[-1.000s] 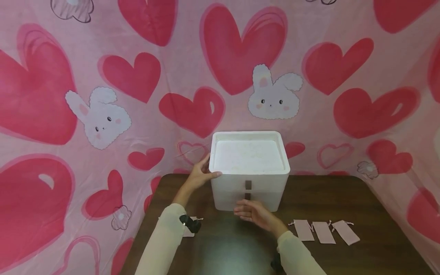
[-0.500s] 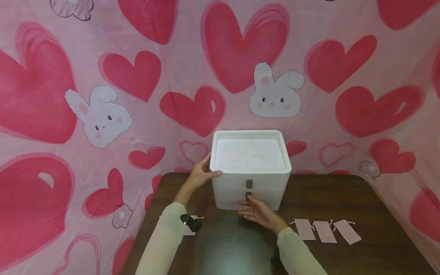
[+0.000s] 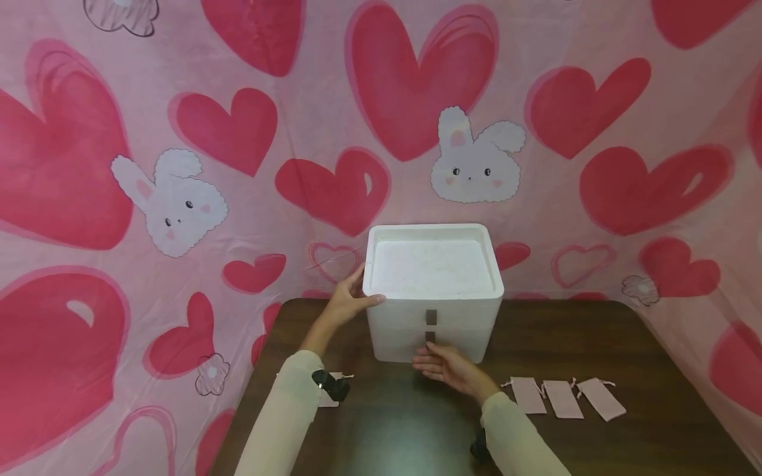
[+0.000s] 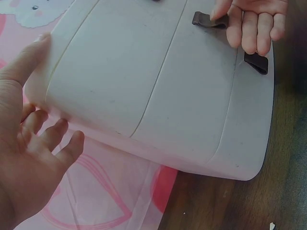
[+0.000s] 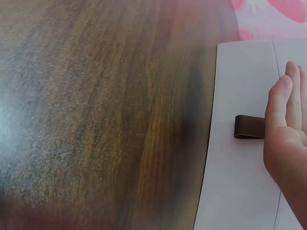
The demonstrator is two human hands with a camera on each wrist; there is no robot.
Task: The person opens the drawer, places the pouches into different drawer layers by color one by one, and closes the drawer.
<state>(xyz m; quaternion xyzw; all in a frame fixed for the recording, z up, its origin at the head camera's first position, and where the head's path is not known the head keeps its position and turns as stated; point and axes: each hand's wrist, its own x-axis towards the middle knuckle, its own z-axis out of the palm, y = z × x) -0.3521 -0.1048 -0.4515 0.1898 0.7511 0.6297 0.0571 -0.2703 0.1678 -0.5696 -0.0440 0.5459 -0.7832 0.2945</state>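
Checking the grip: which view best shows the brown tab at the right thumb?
The left wrist view: the brown tab looks large, one end behind the right hand. The head view shows it small, partly covered. The right wrist view shows a lower tab; the hand apparently hides this one.

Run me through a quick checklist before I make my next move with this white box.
1. White box standing on the table: ok.
2. Left hand steadying it: ok, placed at the upper left corner, thumb on the front; how firmly, cannot tell.
3. Right hand at the middle brown tab: ok, thumb right by it.
4. Tab firmly pinched: cannot tell.
5. Fingers free of the lower brown tab: cannot tell; they overlap it in the left wrist view.
6. Pouches away from the box's front: ok, three pink pouches right, another pouch partly under the left forearm.
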